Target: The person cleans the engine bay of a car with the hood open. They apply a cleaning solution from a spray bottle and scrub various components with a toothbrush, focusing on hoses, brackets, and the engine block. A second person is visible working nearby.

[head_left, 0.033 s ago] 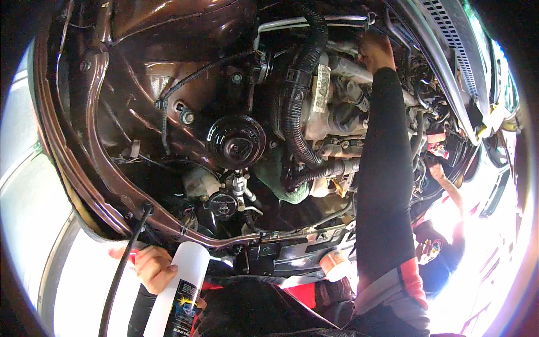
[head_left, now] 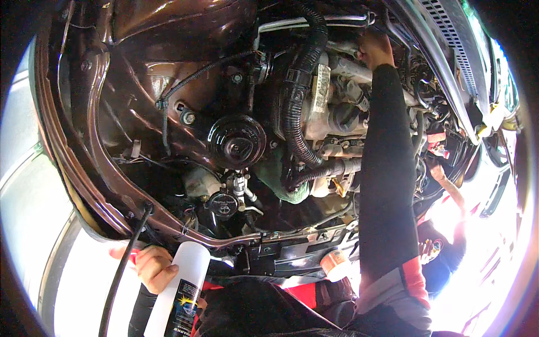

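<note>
At the lower left my left hand (head_left: pixel 152 269) is closed at the side of a white bottle (head_left: pixel 191 259) with a dark label, its thumb against the bottle. Something red shows by the knuckles. My right arm, in a black sleeve, reaches far across the engine (head_left: pixel 309 112). At its end my right hand (head_left: pixel 377 49) is bent down among the parts near a silver metal tube (head_left: pixel 314 22). Its fingers curl in, and what they grip is hidden. Beside the hand runs a thick black corrugated hose (head_left: pixel 293 106).
A thin black rod (head_left: pixel 124 272) rises past my left hand to the brown body edge. An orange-and-white container (head_left: pixel 336 265) sits at the front edge. At the right a co-worker's hand (head_left: pixel 437 171) reaches into the engine bay. A green cloth-like piece (head_left: pixel 292 194) lies below the hose.
My right forearm has shifted very slightly to the right, with its hand in nearly the same place. The left hand and the bottle have hardly moved.
</note>
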### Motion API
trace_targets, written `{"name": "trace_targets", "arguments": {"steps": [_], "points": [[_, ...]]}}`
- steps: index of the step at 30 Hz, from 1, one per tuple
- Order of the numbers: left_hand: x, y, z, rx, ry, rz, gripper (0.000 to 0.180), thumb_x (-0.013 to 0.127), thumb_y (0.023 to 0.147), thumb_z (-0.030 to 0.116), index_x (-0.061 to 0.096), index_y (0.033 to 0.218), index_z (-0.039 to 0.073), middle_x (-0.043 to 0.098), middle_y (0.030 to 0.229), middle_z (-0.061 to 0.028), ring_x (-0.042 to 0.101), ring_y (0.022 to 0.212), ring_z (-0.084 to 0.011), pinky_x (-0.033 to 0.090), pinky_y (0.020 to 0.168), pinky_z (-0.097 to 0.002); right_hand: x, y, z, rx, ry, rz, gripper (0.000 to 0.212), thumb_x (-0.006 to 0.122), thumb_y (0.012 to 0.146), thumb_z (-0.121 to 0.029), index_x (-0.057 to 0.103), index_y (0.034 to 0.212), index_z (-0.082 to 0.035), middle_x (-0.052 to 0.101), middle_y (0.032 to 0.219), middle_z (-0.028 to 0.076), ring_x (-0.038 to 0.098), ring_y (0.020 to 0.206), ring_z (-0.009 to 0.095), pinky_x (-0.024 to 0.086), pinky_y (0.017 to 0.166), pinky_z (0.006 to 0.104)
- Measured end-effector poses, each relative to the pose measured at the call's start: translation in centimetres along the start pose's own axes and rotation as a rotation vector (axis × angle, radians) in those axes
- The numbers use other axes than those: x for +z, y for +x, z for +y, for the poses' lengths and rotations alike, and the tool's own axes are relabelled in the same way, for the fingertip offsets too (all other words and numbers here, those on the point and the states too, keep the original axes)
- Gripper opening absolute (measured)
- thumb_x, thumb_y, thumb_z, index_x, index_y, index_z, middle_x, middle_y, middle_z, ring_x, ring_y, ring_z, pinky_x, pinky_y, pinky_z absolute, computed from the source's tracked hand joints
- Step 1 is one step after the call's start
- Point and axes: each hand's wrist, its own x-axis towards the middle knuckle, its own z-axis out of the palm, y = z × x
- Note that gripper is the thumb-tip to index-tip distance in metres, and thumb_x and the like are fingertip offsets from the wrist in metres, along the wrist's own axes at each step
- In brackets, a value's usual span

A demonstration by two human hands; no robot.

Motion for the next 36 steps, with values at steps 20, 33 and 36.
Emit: {"name": "trace_targets", "arguments": {"steps": [20,33,36], "points": [[1.5,1.3,-0.1,0.108,-0.024,0.126,0.035,0.084,0.063,0.007,0.067,0.092,0.002,0.060,0.074,-0.0100,0.063,0.061,-0.0273,0.053,0.053,-0.0389,3.4,-1.7,-4.3,0.294,1.188,0.031,0.010,0.054,0.105,-0.005,0.060,0.097,-0.004,0.057,0.081,0.011,0.050,0.066,0.024,0.054,0.068,0.0516],[1.0,1.5,-0.4,0.095,-0.060,0.077,0.027,0.082,0.069,0.009,0.068,0.092,0.004,0.060,0.073,-0.0089,0.063,0.061,-0.0267,0.052,0.053,-0.0385,2.3,-7.7,-11.4,0.300,0.846,-0.002,0.009,0.056,0.101,-0.010,0.064,0.101,-0.007,0.060,0.086,0.010,0.055,0.075,0.024,0.053,0.070,0.0412],[0.3,1.7,-0.8,0.124,-0.087,-0.034,0.030,0.083,0.068,0.009,0.067,0.093,0.003,0.058,0.072,-0.0086,0.062,0.061,-0.0261,0.051,0.052,-0.0370,0.9,-7.7,-10.2,0.166,0.295,0.003,0.018,0.060,0.099,-0.017,0.072,0.107,-0.007,0.070,0.098,0.014,0.066,0.088,0.030,0.059,0.081,0.0430]]}}
